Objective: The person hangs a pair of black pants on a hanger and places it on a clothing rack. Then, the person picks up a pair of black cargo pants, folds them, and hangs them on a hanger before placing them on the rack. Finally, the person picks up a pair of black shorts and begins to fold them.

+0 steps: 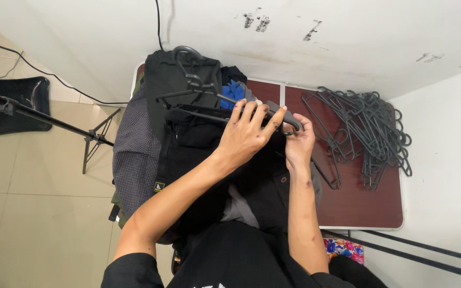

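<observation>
My left hand [246, 133] grips the arm of a dark grey plastic hanger [198, 88] whose hook points up toward the wall. At the hanger's right end, my right hand [299, 143] pinches the hanger and the edge of a black garment [204, 146]. The black garment hangs below the hanger and drapes over the table's front. Both hands sit close together above the garment.
A dark red table [364, 205] stands against a white wall. On its right lies a tangled pile of grey hangers [366, 130]. A checked garment [134, 154], a black one and something blue [234, 92] are heaped at the left. A tripod stand [38, 114] is on the tiled floor.
</observation>
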